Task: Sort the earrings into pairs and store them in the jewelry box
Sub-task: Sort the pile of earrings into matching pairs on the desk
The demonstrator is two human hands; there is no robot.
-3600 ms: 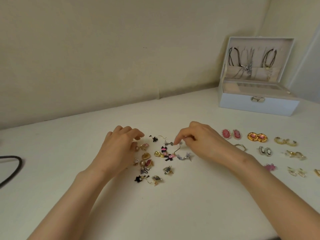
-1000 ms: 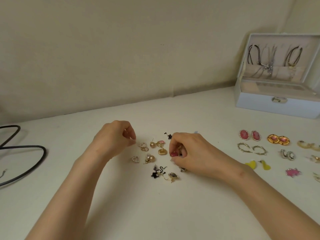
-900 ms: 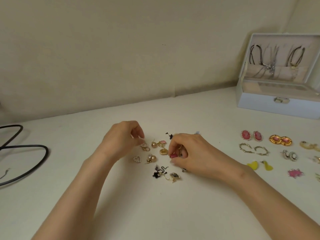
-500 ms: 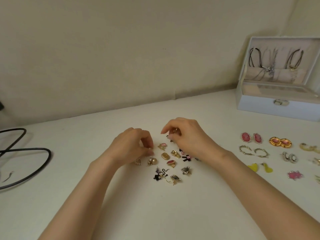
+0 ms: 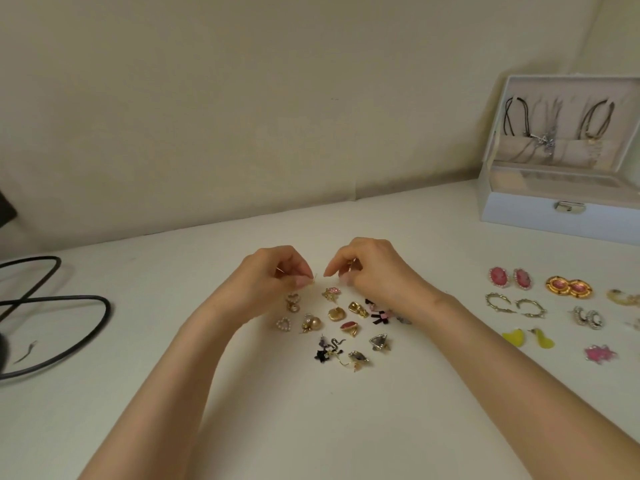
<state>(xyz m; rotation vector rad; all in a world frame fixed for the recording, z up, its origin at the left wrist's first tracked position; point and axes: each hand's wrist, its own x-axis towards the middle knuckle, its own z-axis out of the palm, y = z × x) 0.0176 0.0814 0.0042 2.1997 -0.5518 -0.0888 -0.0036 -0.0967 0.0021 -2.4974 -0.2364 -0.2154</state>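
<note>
Earrings (image 5: 336, 313) not yet paired lie in a loose cluster at the centre of the frame on the white table (image 5: 311, 427), just below both hands and partly under the right wrist. The left hand (image 5: 266, 282) is at the cluster's upper left edge, thumb and forefinger pinching a thin gold wire (image 5: 313, 278). The right hand (image 5: 370, 271), at the upper right edge, curls its fingers round a small gold piece (image 5: 353, 262) too hidden to identify. The fingertips of the two hands are near each other but apart. Paired earrings (image 5: 498, 276) lie in rows at the right of the frame, well apart from the hands. The open jewelry box (image 5: 554, 220) stands in the upper right, and a black cable (image 5: 69, 303) lies at the left edge.
</note>
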